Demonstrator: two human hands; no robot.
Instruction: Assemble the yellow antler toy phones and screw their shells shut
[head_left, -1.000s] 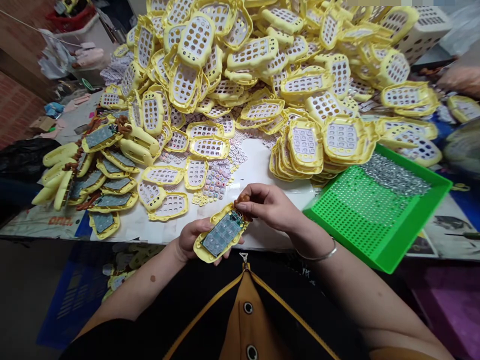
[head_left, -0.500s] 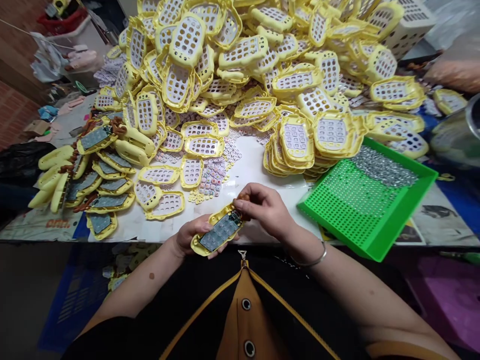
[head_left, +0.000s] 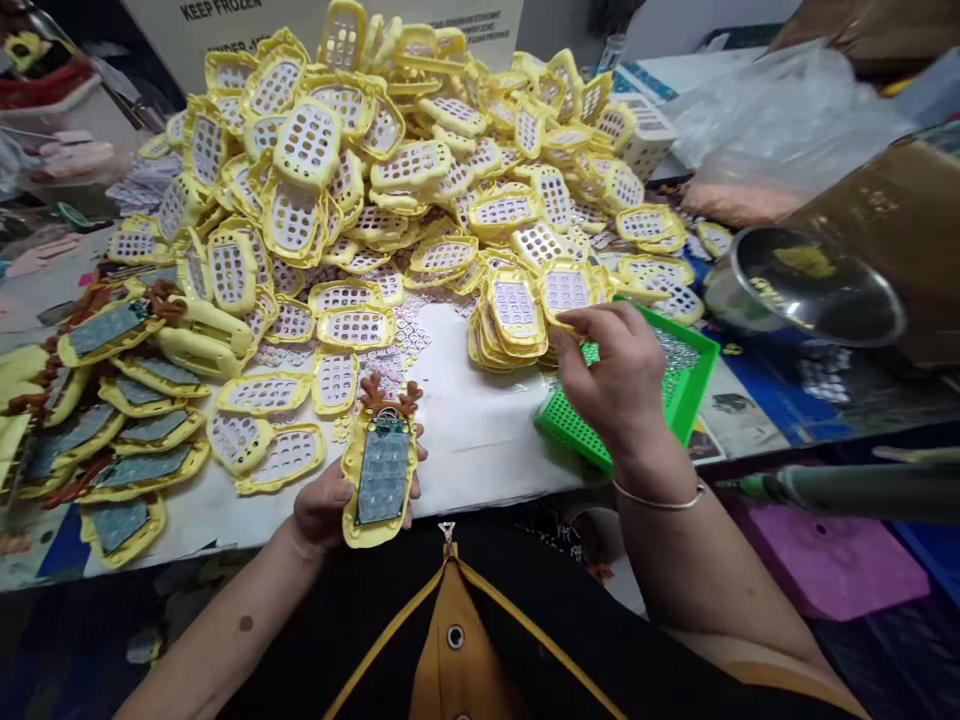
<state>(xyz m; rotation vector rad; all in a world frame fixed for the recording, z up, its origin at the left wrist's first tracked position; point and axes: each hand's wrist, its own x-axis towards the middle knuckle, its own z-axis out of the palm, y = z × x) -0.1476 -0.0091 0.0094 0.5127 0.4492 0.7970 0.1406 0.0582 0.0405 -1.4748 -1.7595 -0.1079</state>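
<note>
My left hand [head_left: 324, 503] is closed around a yellow toy phone shell [head_left: 350, 515], held upright above the table's front edge. A grey-green circuit board [head_left: 385, 470] lies inside the shell, and brown antlers [head_left: 407, 398] stick up at its top. Over the near edge of the green basket, my right hand [head_left: 611, 375] reaches forward. Its thumb and bent fingers pinch the lower edge of a yellow front shell [head_left: 568, 288] with a white keypad panel. Beside that stands a stack of similar shells [head_left: 517, 312]. The right palm is turned away from view.
Yellow shells [head_left: 307, 142] are heaped across the back. Board-filled shells [head_left: 154, 465] lie at the left. The green basket [head_left: 699, 372] holds small metal pieces. A steel bowl [head_left: 862, 315] and a grey tool [head_left: 855, 492] are at the right.
My right hand has left the antlers and moved right and forward to the stacked shells. My left hand has turned the board-filled shell upright. The view has swung right.
</note>
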